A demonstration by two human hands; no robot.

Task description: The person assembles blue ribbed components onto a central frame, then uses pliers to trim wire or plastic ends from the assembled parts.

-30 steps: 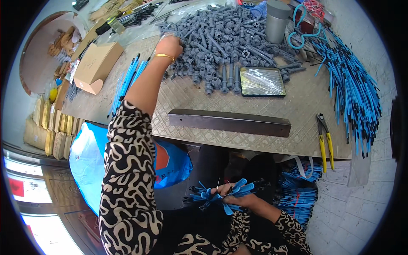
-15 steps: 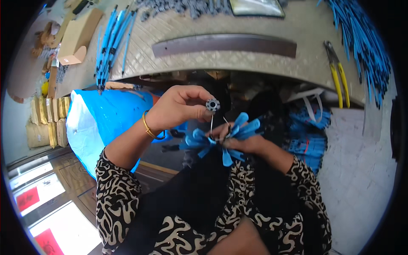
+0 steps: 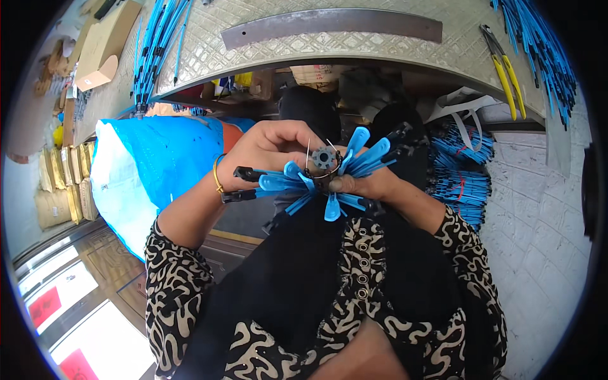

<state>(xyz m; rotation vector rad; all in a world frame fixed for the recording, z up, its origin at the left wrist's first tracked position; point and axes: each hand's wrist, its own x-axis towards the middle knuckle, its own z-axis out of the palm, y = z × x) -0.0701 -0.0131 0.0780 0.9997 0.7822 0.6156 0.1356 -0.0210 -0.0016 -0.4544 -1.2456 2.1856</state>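
My left hand (image 3: 258,151) pinches a small grey toothed plastic hub (image 3: 315,159) with a round hole in its middle. It sits at the centre of a fan of blue plastic arms (image 3: 375,152) with paddle-shaped ends and black tips. Around the hub runs a thin wire (image 3: 309,152), one end sticking up beside my left fingers. My right hand (image 3: 373,185) grips the cluster of arms from the right, thumb pressed near the hub. Some of its fingers are hidden behind the arms.
A patterned worktable (image 3: 278,47) holds a curved metal strip (image 3: 335,24), yellow-handled pliers (image 3: 505,76), blue rods (image 3: 155,47) and a cardboard box (image 3: 104,47). A large blue sack (image 3: 171,158) stands at the left. Banded blue bundles (image 3: 462,190) lie at the lower right.
The hub has come down from above the wire into the middle of the blue arms. My left hand moved with it, and the cluster rose and turned. The view has tilted downward.
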